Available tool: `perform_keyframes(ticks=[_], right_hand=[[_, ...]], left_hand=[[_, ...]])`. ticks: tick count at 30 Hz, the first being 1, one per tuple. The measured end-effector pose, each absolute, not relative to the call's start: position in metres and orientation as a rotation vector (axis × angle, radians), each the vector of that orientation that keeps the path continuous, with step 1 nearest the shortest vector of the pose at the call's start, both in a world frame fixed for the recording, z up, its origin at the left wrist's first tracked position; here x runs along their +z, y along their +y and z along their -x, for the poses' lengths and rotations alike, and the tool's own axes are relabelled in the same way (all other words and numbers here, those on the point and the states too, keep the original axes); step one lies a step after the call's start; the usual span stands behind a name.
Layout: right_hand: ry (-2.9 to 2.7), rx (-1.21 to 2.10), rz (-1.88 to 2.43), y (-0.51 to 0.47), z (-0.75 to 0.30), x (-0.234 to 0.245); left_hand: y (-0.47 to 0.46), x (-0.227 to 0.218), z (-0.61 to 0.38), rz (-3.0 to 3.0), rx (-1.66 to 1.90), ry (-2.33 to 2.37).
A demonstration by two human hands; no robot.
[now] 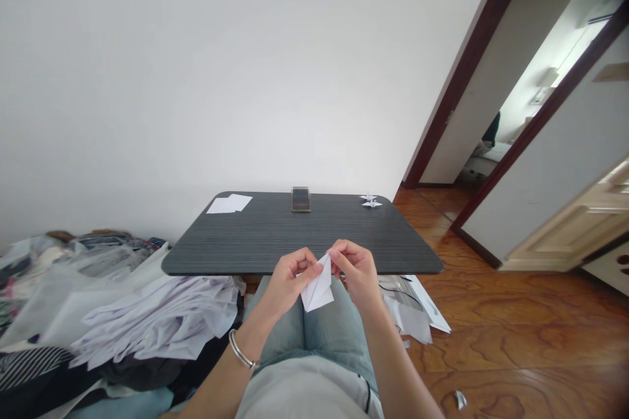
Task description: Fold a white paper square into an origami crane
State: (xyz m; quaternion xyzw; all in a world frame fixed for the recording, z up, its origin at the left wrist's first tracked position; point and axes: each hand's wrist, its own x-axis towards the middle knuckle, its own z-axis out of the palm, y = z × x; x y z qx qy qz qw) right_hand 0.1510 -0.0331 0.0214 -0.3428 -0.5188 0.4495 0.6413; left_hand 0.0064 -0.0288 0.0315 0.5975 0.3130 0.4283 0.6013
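A small piece of folded white paper (318, 291) is held between both hands, over my lap at the near edge of the dark table (275, 236). My left hand (293, 278) pinches its left side with thumb and fingers. At the paper's upper tip, my right hand (354, 267) has thumb and forefinger closed on it. A crease line runs down the paper towards its lower corner. Toward the table's back right lie folded paper cranes (372, 203). White paper sheets (228, 203) rest at the back left.
A small dark device (301, 200) stands at the table's back middle, near the white wall. Left of the table, clothes (157, 314) are heaped. Papers and a plastic sleeve (410, 314) lie below the table's right side. A paper scrap (460, 399) sits on the wooden floor.
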Motion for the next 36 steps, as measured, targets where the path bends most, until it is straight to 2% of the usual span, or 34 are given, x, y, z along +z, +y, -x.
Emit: perform_keyframes(ticks=[11, 20, 36], right_hand=[[-1.133, 0.855, 0.851, -0.037, -0.141, 0.024], [-1.138, 1.089, 0.742, -0.03, -0.147, 0.014], [-1.11, 1.245, 0.623, -0.033, -0.151, 0.018]], left_hand=[[-0.029, 0.03, -0.011, -1.412, 0.979, 0.708], [-0.029, 0.031, -0.01, -1.35, 0.938, 0.667], [-0.028, 0.029, -0.009, -1.328, 0.852, 0.649]])
